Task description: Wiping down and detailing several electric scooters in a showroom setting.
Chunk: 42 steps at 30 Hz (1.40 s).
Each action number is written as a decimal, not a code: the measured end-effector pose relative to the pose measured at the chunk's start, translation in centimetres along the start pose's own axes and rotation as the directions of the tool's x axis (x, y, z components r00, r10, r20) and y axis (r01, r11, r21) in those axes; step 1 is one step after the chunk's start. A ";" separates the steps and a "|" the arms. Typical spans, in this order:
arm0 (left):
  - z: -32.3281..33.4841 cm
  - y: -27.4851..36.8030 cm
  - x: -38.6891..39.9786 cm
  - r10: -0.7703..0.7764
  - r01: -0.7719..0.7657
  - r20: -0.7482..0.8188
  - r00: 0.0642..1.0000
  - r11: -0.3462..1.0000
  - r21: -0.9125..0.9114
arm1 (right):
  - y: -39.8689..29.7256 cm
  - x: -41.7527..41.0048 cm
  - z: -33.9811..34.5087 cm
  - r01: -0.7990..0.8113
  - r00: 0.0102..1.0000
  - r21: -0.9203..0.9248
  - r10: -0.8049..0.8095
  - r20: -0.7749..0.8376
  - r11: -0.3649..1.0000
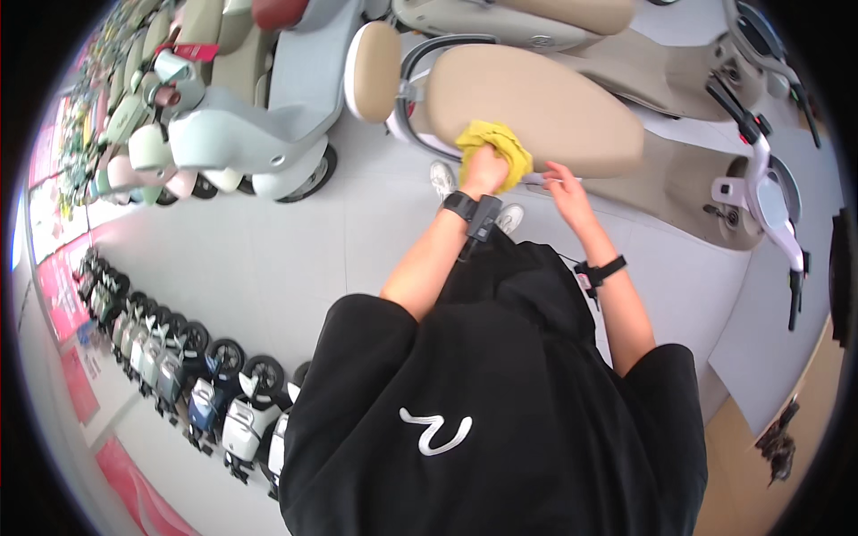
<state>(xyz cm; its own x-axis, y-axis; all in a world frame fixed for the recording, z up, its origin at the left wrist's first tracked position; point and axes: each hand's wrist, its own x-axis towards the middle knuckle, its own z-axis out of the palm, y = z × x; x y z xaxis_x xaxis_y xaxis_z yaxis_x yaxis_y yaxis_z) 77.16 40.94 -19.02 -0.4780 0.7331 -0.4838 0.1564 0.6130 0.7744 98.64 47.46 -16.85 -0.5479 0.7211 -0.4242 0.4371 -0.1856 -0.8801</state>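
Observation:
My left hand grips a crumpled yellow cloth. The cloth lies against the near side of a tan scooter seat, towards its rear half. To the right, my right hand holds nothing, its fingers apart by the seat's lower edge; whether they touch it I cannot tell. Behind the seat stands a padded tan backrest with a dark curved grab rail. The scooter's taupe footboard runs right to its pale handlebar.
Another scooter with a tan seat is parked close behind this one. A pale blue-grey scooter stands at the left, among several others. Lower left is a row of scooters. A wooden surface lies at lower right.

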 end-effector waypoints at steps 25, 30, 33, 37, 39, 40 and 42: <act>12.1 5.9 -0.6 0.421 -0.563 0.403 0.812 0.386 0.731 | 3.7 -7.9 -4.7 -0.203 0.963 -0.069 0.186 -0.196 0.977; 15.1 7.4 1.6 0.488 -0.588 0.351 0.799 0.514 0.624 | 5.2 -7.8 -9.0 -0.088 0.991 -0.141 0.073 -0.109 0.986; 17.6 9.2 3.8 0.459 -0.585 0.362 0.811 0.641 0.498 | 3.5 -5.7 -10.8 0.003 0.996 -0.293 -0.029 -0.087 0.956; 21.3 13.3 4.5 0.399 -0.389 0.282 0.873 0.917 -0.090 | 2.5 -3.5 -11.4 0.058 0.959 -0.479 -0.182 -0.217 0.876; 21.3 13.7 5.4 0.321 -0.234 0.234 0.918 0.913 -0.334 | 2.6 -1.4 -12.1 0.043 0.966 -0.514 -0.167 -0.197 0.857; 21.0 13.6 5.8 0.311 -0.229 0.262 0.914 0.926 -0.301 | 2.8 -0.2 -12.5 0.021 0.968 -0.546 -0.154 -0.199 0.838; 19.4 12.5 6.9 0.451 -0.443 0.184 0.873 0.892 -0.089 | 2.4 2.5 -12.0 0.002 0.990 -0.666 -0.094 -0.102 0.746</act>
<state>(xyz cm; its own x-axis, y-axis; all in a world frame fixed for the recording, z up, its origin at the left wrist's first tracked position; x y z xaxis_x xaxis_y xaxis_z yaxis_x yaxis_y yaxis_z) 92.61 59.35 -20.59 -0.1873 0.9711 -0.1479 0.2737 0.1962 0.9416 106.83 56.83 -17.48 -0.5106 0.7998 -0.3157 0.7999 0.3072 -0.5155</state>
